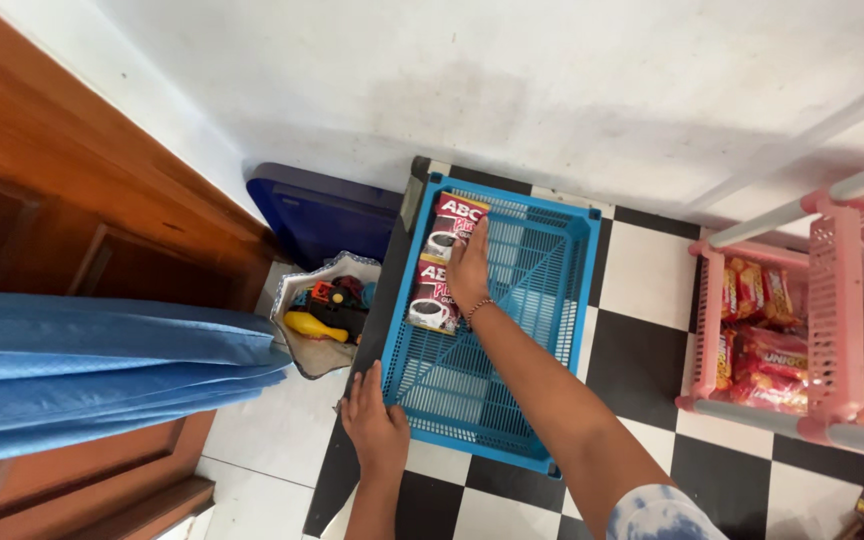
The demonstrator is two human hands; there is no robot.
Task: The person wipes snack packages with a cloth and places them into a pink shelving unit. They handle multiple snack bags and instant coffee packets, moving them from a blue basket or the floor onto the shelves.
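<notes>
Right hand (469, 268) laid flat, open, on packets (439, 268) at crate (552, 300) far-left corner; left hand (374, 425) open, pressed on near-left rim; unrestrained packets may slide if crate is tipped.

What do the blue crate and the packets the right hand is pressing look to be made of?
Blue crate: moulded plastic, judging by its uniform colour and slotted lattice walls and floor. Packets under the right hand: glossy printed film or foil, probably; light glints off them.

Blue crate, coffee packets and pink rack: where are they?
blue crate (512, 350), head view, bare mesh floor.
coffee packets (435, 275), head view, middle of the strip beside the right hand.
pink rack (836, 320), head view, front corner post.
</notes>
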